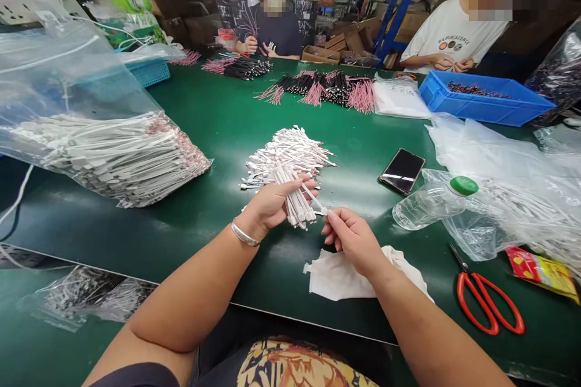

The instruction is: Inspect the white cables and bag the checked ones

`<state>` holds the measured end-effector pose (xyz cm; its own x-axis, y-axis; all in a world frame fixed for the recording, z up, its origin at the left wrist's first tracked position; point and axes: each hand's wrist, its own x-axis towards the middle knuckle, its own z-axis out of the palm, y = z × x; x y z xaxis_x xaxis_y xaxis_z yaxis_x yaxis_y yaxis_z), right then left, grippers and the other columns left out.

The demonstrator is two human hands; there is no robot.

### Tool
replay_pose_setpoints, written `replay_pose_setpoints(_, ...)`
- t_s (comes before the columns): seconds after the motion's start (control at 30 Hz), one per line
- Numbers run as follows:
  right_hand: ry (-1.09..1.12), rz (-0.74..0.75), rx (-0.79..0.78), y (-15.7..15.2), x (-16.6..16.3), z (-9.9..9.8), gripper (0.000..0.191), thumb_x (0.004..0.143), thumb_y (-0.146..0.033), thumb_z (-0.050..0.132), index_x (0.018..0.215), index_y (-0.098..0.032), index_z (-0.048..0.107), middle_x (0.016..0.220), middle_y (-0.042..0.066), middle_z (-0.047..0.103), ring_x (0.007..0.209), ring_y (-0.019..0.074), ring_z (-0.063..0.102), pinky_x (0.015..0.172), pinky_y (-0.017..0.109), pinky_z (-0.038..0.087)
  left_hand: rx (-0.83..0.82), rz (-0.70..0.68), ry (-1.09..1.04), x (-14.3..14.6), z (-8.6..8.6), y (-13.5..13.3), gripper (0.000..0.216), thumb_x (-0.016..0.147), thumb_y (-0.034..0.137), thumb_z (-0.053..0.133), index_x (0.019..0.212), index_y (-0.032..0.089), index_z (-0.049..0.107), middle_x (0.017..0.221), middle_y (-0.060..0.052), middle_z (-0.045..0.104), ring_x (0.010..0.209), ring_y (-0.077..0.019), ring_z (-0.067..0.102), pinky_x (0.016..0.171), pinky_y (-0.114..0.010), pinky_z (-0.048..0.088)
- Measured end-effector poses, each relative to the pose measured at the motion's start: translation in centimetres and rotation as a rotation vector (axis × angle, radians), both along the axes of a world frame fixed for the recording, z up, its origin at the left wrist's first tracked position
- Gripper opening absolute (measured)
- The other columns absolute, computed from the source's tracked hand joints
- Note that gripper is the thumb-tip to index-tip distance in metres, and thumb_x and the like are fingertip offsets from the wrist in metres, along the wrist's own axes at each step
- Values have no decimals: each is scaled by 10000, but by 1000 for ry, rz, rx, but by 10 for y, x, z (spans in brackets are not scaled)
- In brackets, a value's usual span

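Note:
My left hand (272,202) is closed round a bundle of thin white cable pieces (295,196), held over the green table (218,127). My right hand (349,236) pinches the end of one white piece (316,201) that sticks out of the bundle. Just behind the bundle lies a loose heap of the same white pieces (290,154). A white cloth (336,278) lies under my right wrist.
A big clear bag of white pieces (113,151) lies at left. A phone (402,170), a plastic bottle (429,201), clear bags (499,157), red scissors (488,302) and a blue tray (485,100) are at right. Two people work at the far side behind pink-and-black wires (327,89).

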<state>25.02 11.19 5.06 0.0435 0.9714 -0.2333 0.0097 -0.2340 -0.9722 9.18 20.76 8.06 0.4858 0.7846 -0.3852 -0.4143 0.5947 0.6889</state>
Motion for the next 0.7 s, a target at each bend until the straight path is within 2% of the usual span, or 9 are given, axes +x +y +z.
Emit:
replay_pose_setpoints(0.2,-3,1,23,1,0,0,325,863,-485,486,780,-174,525,692,-5,583,527,73,517,418,165,351,9,-13,18,0,6,0,163,812,102,555,963,118,615,908,-102,698,783,-210,686,722,-340,549)
replay_pose_setpoints(0.53,-4,1,62,3,1,-1,297,858,-458,490,779,-174,527,685,-5,585,517,70,520,411,163,358,-3,-3,9,1,7,1,171,809,102,557,974,117,598,880,-96,701,773,-197,688,713,-331,556)
replay_pose_setpoints(0.7,5,-6,79,3,3,2,275,842,-445,509,804,-174,541,684,-8,589,516,72,531,409,161,366,28,-6,10,2,8,2,167,818,98,539,972,108,603,954,-111,691,809,-199,682,718,-322,553)
